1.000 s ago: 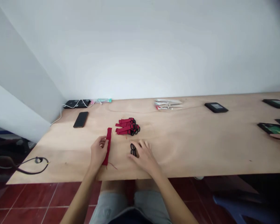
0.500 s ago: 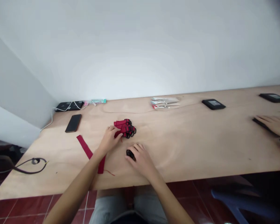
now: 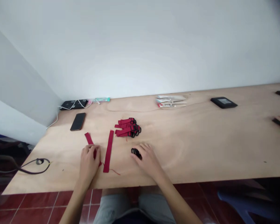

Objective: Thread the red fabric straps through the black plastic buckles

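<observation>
Curling hands partway, left round strap, right round buckles (edge near, room rightward)

No readable lettering on the counter.
Several marks show, all too small or blurred to make out: a pale rectangular label on the top face of the black flat case near the wall, right of the middle; small whitish marks on the black casing at the back left, under the white cable; a faint pale print on the teal end of the small packet just beside that casing; and patches of teal and red on the stack of thin, pale packets by the wall, with no letter or number legible.
</observation>
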Demonstrator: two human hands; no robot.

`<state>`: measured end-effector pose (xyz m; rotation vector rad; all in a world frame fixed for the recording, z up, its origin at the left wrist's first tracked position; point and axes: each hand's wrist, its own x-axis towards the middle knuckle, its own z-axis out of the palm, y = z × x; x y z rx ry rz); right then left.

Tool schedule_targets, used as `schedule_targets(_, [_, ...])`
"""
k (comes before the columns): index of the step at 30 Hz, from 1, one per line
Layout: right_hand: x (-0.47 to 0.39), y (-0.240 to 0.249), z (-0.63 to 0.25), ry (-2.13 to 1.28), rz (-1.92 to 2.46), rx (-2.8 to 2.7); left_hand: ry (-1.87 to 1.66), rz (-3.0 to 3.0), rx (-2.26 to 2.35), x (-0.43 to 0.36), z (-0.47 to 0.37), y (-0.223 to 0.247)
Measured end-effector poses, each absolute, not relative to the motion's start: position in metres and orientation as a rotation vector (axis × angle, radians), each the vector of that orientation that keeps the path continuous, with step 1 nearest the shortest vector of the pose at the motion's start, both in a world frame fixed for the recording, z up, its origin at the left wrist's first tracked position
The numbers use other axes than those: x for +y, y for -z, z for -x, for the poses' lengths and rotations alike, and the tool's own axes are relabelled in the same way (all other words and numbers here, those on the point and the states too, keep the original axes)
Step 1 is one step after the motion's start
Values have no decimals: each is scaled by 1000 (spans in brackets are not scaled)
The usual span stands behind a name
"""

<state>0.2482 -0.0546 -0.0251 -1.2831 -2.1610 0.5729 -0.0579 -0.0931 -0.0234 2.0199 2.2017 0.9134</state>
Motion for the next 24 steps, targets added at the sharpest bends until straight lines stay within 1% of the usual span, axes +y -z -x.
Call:
schedule_targets(4, [-54, 25, -248, -563, 1315, -2111, -965, -1980, 1932, -92, 43, 17])
schedule_targets(7, [-55, 23, -248, -575, 1313, -2069, -994, -1988, 1858, -84, 28, 4])
schedule_targets(10, [-54, 23, -248, -581, 1287, -2047, -1011, -2139, 1745, -60, 10, -11])
schedule_targets(12, [-53, 24, -248, -571, 1276, -2039, -963, -2232, 1651, -36, -4, -17])
schedule_targets(18, [-54, 27, -249, -570, 1285, -1987, -769, -2315, 1631, 26, -29, -1])
schedule_targets(21, [-55, 25, -250, -588, 1283, -1936, -816, -2309, 1631, 31, -31, 8])
schedule_targets(24, [-54, 24, -250, -614, 1262, -1886, -891, -2217, 1584, 26, -30, 5])
